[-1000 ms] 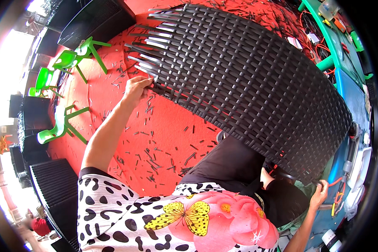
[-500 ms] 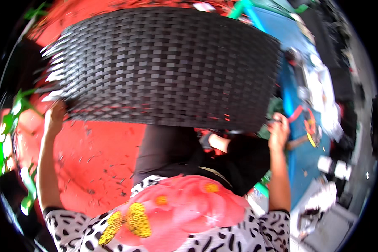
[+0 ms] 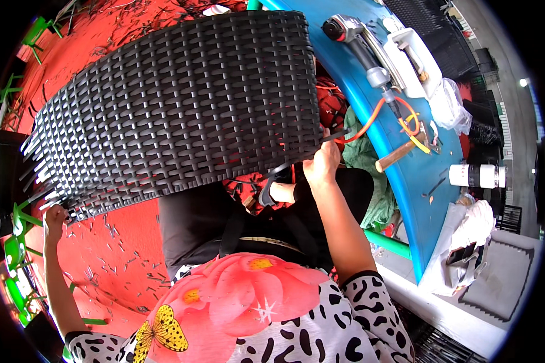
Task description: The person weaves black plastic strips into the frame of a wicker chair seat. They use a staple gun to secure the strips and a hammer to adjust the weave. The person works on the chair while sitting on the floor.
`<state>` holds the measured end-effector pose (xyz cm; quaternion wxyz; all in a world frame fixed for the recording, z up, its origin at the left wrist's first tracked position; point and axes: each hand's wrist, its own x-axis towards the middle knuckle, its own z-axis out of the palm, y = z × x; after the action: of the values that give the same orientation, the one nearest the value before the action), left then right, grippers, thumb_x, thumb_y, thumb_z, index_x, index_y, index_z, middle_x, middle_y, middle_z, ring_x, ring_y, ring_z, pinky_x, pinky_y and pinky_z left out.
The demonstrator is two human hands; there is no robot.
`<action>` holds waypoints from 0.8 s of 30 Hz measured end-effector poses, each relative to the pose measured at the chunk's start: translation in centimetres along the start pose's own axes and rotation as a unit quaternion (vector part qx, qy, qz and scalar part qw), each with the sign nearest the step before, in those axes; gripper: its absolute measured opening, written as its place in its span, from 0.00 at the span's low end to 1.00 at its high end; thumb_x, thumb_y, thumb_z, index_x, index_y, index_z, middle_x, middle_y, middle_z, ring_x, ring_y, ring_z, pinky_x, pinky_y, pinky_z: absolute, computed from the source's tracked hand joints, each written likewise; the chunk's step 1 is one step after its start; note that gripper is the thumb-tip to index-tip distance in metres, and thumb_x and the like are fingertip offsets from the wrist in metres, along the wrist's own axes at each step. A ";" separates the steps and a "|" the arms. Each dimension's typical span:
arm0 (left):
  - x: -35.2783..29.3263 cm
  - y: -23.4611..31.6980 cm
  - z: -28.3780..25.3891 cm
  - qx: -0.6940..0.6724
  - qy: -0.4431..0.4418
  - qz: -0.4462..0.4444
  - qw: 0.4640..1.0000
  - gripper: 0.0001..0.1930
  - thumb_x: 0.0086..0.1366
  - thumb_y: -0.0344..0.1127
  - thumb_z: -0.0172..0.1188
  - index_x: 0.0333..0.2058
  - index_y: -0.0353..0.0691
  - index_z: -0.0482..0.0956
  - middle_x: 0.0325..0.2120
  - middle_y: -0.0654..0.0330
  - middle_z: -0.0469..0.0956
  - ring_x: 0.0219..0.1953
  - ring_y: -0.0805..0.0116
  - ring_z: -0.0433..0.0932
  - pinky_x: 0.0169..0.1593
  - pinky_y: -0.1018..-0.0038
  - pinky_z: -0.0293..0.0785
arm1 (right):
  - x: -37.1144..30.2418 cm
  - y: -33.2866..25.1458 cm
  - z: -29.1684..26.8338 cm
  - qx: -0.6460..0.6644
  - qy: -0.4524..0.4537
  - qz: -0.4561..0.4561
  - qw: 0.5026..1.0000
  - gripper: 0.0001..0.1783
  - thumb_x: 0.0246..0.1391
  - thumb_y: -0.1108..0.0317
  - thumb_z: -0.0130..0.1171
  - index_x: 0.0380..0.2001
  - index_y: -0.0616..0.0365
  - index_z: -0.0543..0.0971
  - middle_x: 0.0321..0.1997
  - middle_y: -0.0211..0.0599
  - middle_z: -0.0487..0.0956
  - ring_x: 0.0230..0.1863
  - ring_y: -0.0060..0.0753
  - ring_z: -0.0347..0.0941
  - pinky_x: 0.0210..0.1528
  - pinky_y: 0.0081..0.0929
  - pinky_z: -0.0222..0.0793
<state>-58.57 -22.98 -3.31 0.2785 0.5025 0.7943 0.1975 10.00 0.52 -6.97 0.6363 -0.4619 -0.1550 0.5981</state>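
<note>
A black woven wicker panel (image 3: 188, 103) stretches in front of me above my black-trousered legs, its left end frayed into loose strip ends. My left hand (image 3: 56, 219) is closed at the panel's lower left corner, among those loose ends; exactly which strands it grips is unclear. At the lower right corner, my right hand (image 3: 322, 166) is closed around a flat black strip (image 3: 339, 135), whose end sticks out past the fingers. Along the panel's lower edge near this hand, the weave is looser and part of a strip bows outward.
A blue bench (image 3: 399, 199) on the right carries a power tool (image 3: 360, 51), a wooden-handled hammer (image 3: 399, 152), an orange air hose (image 3: 369, 124), a white tray (image 3: 413, 63) and a white bottle (image 3: 477, 176). Strip scraps litter the red floor (image 3: 121, 242). Green stools (image 3: 19, 254) stand left.
The panel has swung left and tilted, its left end now lower. My left hand has moved down and left; my right hand has moved left and slightly up, still closed. More of the bench shows.
</note>
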 end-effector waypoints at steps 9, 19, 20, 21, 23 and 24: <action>-4.5 -7.8 -7.4 0.039 0.085 0.005 0.996 0.14 0.64 0.42 0.49 0.25 0.38 0.69 0.16 0.67 0.60 0.18 0.79 0.57 0.21 0.78 0.55 | 1.1 0.4 0.5 0.020 0.011 -0.100 0.995 0.14 0.60 0.61 0.45 0.41 0.61 0.67 0.38 0.40 0.76 0.35 0.36 0.76 0.38 0.35 0.77; -4.3 -18.4 -9.7 0.213 0.226 0.004 0.951 0.16 0.65 0.32 0.49 0.20 0.37 0.56 0.17 0.62 0.48 0.20 0.73 0.49 0.24 0.69 0.50 | 1.3 0.6 0.8 0.133 0.076 -0.079 0.985 0.16 0.45 0.76 0.40 0.39 0.65 0.68 0.35 0.43 0.73 0.36 0.42 0.74 0.41 0.42 0.74; -4.1 -19.6 -10.4 0.239 0.239 -0.001 0.941 0.16 0.65 0.32 0.49 0.20 0.37 0.57 0.17 0.61 0.48 0.20 0.72 0.50 0.24 0.68 0.50 | 1.8 1.0 0.2 0.137 0.084 -0.070 0.985 0.15 0.45 0.75 0.40 0.38 0.65 0.69 0.34 0.42 0.73 0.35 0.41 0.74 0.40 0.42 0.74; -3.8 -20.3 -10.7 0.247 0.253 0.009 0.935 0.16 0.65 0.33 0.49 0.20 0.36 0.57 0.17 0.60 0.48 0.20 0.71 0.50 0.24 0.68 0.51 | 2.2 1.2 0.0 0.140 0.090 -0.062 0.984 0.14 0.45 0.74 0.40 0.37 0.64 0.69 0.32 0.41 0.73 0.34 0.40 0.73 0.40 0.41 0.74; -3.0 -21.4 -10.6 0.260 0.281 0.030 0.923 0.16 0.65 0.34 0.49 0.20 0.36 0.58 0.16 0.58 0.49 0.20 0.69 0.50 0.25 0.67 0.52 | 2.7 1.1 -0.2 0.116 0.105 -0.054 0.986 0.18 0.50 0.69 0.37 0.41 0.67 0.69 0.40 0.45 0.74 0.41 0.44 0.73 0.46 0.44 0.71; -2.4 -21.6 -10.5 0.263 0.287 0.030 0.921 0.16 0.65 0.35 0.49 0.20 0.35 0.58 0.16 0.57 0.50 0.20 0.69 0.51 0.25 0.66 0.52 | 2.9 1.0 -0.3 0.103 0.112 -0.051 0.987 0.20 0.53 0.67 0.36 0.43 0.68 0.69 0.44 0.47 0.74 0.44 0.47 0.73 0.49 0.46 0.70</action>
<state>-79.31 -34.51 -7.47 -0.1096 0.5033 0.8478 0.1259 10.27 2.88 -8.89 0.7233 -0.4500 -0.0436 0.5219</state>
